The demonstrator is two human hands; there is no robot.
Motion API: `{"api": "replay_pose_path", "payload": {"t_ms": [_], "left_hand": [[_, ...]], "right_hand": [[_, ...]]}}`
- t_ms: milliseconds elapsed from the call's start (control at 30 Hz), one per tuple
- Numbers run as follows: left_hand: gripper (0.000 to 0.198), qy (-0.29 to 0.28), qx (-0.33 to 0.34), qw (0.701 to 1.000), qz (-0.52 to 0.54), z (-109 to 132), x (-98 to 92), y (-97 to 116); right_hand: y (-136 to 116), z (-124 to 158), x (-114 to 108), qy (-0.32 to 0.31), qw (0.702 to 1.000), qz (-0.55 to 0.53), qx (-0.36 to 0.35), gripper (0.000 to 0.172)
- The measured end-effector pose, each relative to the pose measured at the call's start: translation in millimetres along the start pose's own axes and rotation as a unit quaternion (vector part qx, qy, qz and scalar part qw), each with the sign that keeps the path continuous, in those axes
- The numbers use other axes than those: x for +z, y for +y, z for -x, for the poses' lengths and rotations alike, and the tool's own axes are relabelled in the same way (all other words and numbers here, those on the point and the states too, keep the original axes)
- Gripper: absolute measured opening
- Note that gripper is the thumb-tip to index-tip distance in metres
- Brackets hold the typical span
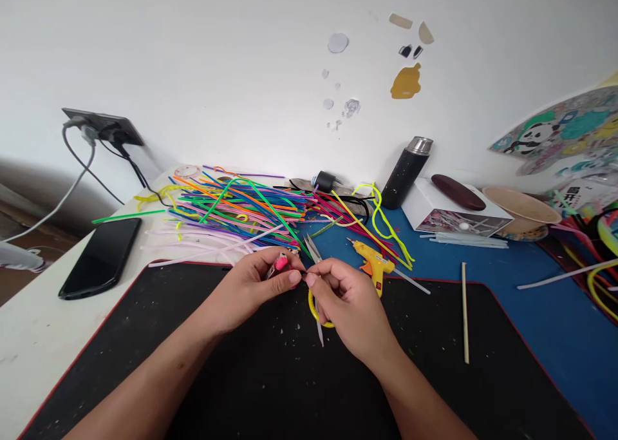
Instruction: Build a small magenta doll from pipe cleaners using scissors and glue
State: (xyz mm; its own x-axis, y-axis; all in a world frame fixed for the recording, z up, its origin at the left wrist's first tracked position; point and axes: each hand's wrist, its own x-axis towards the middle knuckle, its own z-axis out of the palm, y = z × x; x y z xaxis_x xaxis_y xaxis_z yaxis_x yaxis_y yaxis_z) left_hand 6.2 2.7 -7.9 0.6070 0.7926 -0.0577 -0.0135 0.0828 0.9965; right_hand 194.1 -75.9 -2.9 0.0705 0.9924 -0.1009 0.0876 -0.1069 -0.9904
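Observation:
My left hand (pixel 261 280) is closed around a small pink object (pixel 280 262), which looks like a lighter with a printed side. Its thumb and forefinger also meet at a short, thin black piece (pixel 303 273), perhaps pipe cleaner. From the other side, my right hand (pixel 345 298) pinches that black piece between thumb and forefinger. Scissors (pixel 313 248) with yellow handles lie under and beside my right hand, blades pointing away and handles partly hidden. A pale strip (pixel 320 334) shows below them on the black mat (pixel 270 382).
Many coloured pipe cleaners (pixel 241 205) are heaped behind my hands. A yellow glue gun (pixel 374 264) lies to the right, near a wooden stick (pixel 465 314). A phone (pixel 101 259) is at left. A black flask (pixel 406 172) and a white box (pixel 454 211) stand by the wall.

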Motion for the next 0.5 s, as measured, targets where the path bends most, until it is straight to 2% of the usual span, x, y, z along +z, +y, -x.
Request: {"api": "replay_pose_path", "payload": {"t_ms": [267,500], "left_hand": [[0.042,0.024,0.003,0.999,-0.042,-0.3,1.1,2.2],[0.048,0.042,-0.004,0.999,-0.010,-2.1,3.4,4.3]], "right_hand": [[0.5,0.6,0.0,-0.011,1.000,0.025,-0.005,0.022],[-1.2,-0.8,-1.6,0.010,1.000,0.011,-0.004,0.026]]}}
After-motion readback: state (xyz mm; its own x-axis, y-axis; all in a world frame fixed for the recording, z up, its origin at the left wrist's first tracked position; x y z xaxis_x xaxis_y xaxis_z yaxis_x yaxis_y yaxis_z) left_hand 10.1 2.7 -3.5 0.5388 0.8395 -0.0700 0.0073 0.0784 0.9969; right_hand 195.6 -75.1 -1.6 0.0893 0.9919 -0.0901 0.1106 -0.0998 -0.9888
